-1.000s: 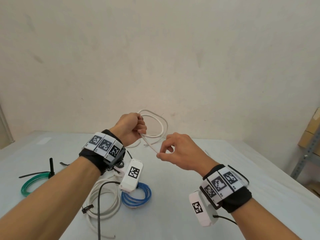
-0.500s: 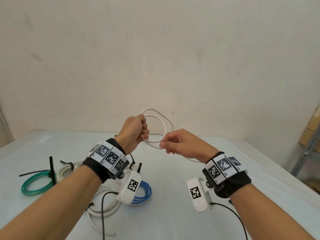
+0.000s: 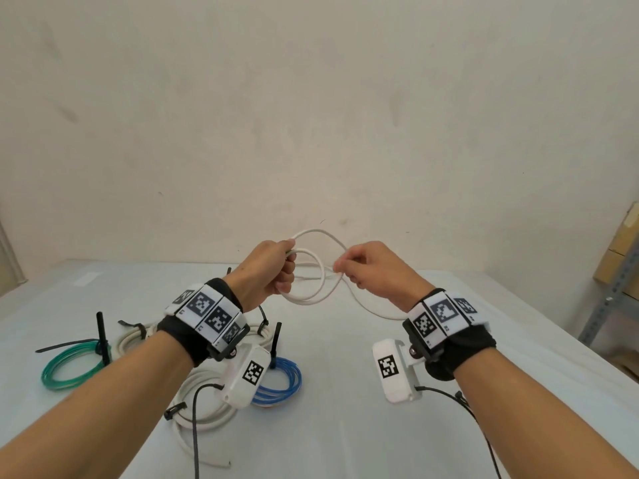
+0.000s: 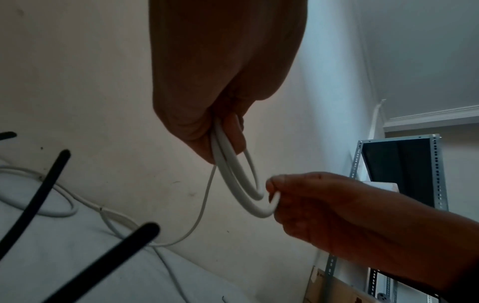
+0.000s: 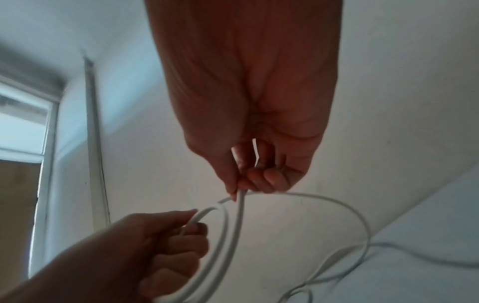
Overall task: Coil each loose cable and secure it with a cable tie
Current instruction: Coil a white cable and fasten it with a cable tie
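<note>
Both forearms are reaching forward, raised at chest height. The left hand (image 3: 273, 267) is closing in a fist around looped white cable (image 3: 311, 271), while the right hand (image 3: 370, 271) is pinching it between thumb and fingertips.

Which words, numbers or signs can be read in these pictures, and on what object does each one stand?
No words can be read anywhere.
Left wristband: square black-and-white marker codes only; tiny characters beneath them are too small to read.
Right wristband: the same, unreadable.
Left wrist camera and right wrist camera: one marker code each, no text.
Cardboard box: print blurred.
</note>
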